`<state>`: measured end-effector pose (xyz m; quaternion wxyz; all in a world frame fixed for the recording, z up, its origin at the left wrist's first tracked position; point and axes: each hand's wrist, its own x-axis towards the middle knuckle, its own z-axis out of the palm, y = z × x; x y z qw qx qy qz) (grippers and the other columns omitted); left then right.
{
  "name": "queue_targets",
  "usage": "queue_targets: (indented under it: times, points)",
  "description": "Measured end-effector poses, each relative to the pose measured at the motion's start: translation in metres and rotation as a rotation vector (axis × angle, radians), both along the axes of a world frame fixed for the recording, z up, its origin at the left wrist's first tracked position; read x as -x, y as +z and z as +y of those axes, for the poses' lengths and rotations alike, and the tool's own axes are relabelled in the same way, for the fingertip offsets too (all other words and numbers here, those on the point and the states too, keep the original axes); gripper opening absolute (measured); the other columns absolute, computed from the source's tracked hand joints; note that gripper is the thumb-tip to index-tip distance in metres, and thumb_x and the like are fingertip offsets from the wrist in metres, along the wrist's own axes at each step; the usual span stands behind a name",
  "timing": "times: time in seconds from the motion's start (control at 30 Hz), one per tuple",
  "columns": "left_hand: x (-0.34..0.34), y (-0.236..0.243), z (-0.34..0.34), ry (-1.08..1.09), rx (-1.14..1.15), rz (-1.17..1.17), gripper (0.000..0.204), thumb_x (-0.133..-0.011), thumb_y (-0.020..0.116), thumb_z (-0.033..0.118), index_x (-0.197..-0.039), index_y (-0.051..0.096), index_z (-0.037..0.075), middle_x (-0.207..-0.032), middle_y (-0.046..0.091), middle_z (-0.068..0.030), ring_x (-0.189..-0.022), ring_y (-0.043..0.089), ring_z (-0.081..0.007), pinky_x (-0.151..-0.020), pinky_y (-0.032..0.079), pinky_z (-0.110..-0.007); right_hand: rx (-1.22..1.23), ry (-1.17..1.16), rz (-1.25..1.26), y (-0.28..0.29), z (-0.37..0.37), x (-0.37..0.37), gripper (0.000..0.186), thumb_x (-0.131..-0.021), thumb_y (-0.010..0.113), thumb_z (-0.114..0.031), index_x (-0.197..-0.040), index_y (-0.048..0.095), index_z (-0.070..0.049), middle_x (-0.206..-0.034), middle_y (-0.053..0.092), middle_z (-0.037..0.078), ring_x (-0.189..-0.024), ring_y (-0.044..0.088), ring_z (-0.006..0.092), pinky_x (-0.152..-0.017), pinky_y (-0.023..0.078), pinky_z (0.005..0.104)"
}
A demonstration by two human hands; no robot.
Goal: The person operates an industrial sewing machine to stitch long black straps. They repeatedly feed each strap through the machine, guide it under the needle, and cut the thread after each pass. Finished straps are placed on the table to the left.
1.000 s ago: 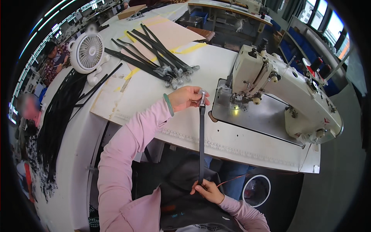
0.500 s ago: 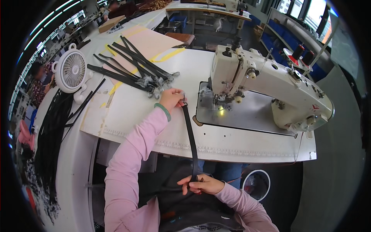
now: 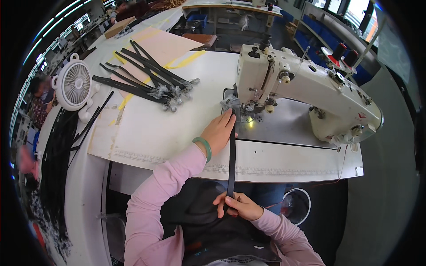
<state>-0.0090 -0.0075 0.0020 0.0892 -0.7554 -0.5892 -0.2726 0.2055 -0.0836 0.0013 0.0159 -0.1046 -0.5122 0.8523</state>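
A long black strap [image 3: 232,155] runs from the sewing machine [image 3: 284,80] down over the table's near edge. Its far end lies by the needle area at the left side of the machine's metal plate [image 3: 293,124]. My left hand [image 3: 218,133], with a green bangle at the wrist, grips the strap close to that end, fingers together along it. Below the table edge my right hand [image 3: 242,206] pinches the strap's near end between thumb and fingers. A clear, crumpled-looking piece [image 3: 229,103] shows just beyond my left fingertips; what it is I cannot make out.
Several black straps with clear wrapped ends [image 3: 151,80] lie fanned out on the left of the white table [image 3: 177,128]. A white fan [image 3: 74,84] stands farther left, above a hanging bundle of black strips [image 3: 55,164]. Thread spools [image 3: 339,51] stand behind the machine; a white-rimmed bin [image 3: 296,206] sits below.
My left hand has moved right and brought the strap's far end to the machine's needle area. My right hand has shifted slightly right and up, still holding the near end.
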Motion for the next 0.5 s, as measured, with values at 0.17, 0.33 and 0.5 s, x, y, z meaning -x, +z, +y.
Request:
queue_targets:
  times: [0.17,0.33,0.5]
  points:
    - [-0.009,0.001,0.017,-0.027,0.058,-0.021,0.037,-0.078,0.062,0.019,-0.106,0.055,-0.003,-0.122,0.046,-0.0186,-0.106,0.048,-0.0325,-0.09,0.04,-0.038,-1.283,-0.307,0.096,0.028,0.018,-0.03,0.022,-0.08,0.061,-0.01,-0.101,0.06,-0.004,-0.084,0.06,0.009,-0.06,0.058,0.0177,-0.053,0.046,0.0257]
    - [0.004,0.004,0.011,-0.05,0.096,-0.295,0.027,-0.071,0.07,0.013,-0.093,0.063,-0.001,-0.121,0.047,-0.0165,-0.1,0.052,-0.0313,-0.085,0.044,-0.037,-1.549,-1.701,-0.08,0.066,0.148,-0.141,0.024,-0.088,0.045,-0.001,-0.109,0.056,0.001,-0.09,0.054,0.007,-0.056,0.04,0.0075,-0.051,0.034,0.0191]
    - [-0.003,0.002,0.024,-0.117,0.21,-0.628,0.023,-0.07,0.071,0.01,-0.088,0.064,-0.002,-0.119,0.049,-0.0159,-0.096,0.055,-0.0299,-0.082,0.046,-0.035,-0.803,-2.235,-0.042,0.074,0.319,-0.339,0.033,-0.092,0.042,-0.028,-0.116,0.05,-0.006,-0.096,0.055,0.004,-0.057,0.044,0.0067,-0.045,0.036,0.0193]
